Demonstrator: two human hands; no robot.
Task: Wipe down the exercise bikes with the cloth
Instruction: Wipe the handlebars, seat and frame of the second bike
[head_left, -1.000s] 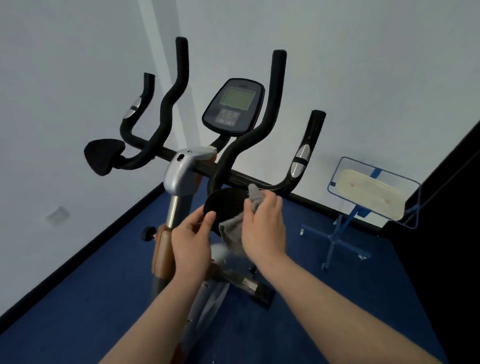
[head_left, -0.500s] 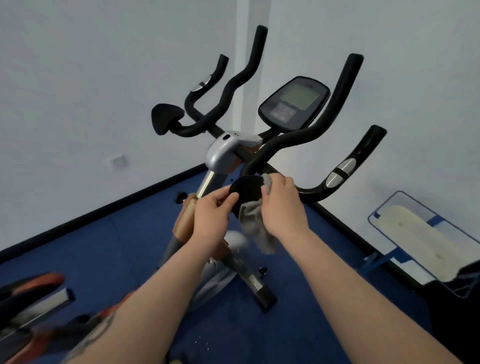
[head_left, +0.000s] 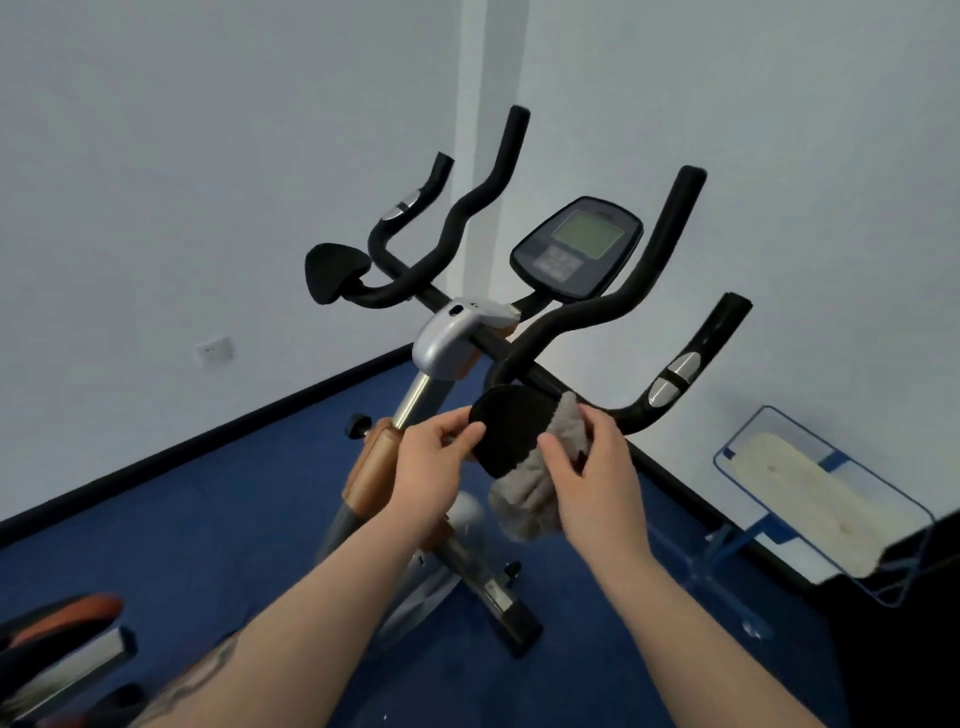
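1. The right hand (head_left: 592, 467) covers the upper part of the grey cloth (head_left: 524, 506).
2. Below and left of the left hand (head_left: 428, 467), a second bike (head_left: 62, 654) is cut by the frame edge, blurred.
3. Right of the right hand, the blue-framed stand (head_left: 826, 499) disappears behind something dark.
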